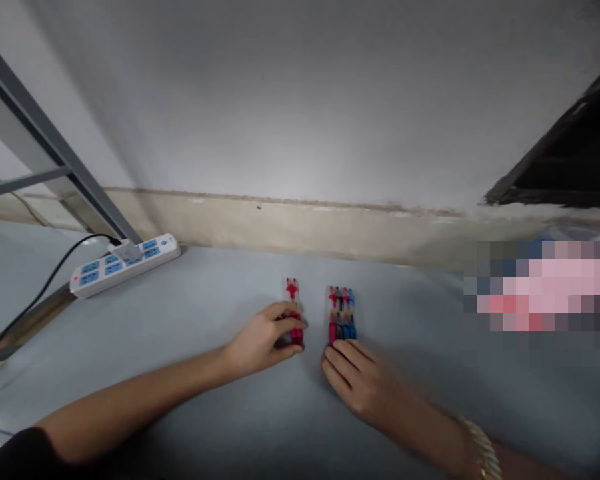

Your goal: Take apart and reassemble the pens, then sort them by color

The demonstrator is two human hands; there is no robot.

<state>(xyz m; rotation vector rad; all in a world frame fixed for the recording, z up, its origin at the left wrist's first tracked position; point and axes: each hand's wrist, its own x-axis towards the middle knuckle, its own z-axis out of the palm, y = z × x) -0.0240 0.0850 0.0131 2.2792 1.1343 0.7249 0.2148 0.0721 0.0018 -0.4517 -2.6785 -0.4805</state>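
Two red pens [293,289] lie side by side on the grey tabletop, pointing away from me. My left hand [263,337] is closed over them from the left, with fingers across their lower half and the thumb near their bottom end. To the right lies a tight row of several pens [342,310] in red, black and blue, with their tops roughly level. My right hand [357,380] has its fingers curled together at the lower ends of that row; the fingertips hide these ends. A narrow strip of table separates the two groups.
At the left stands a white power strip [130,267] with a plugged-in adapter and a black cable [45,283]. A metal frame post [75,160] rises beside it. The wall [290,227] borders the table's far side. A blurred pink patch [560,283] covers something at the right.
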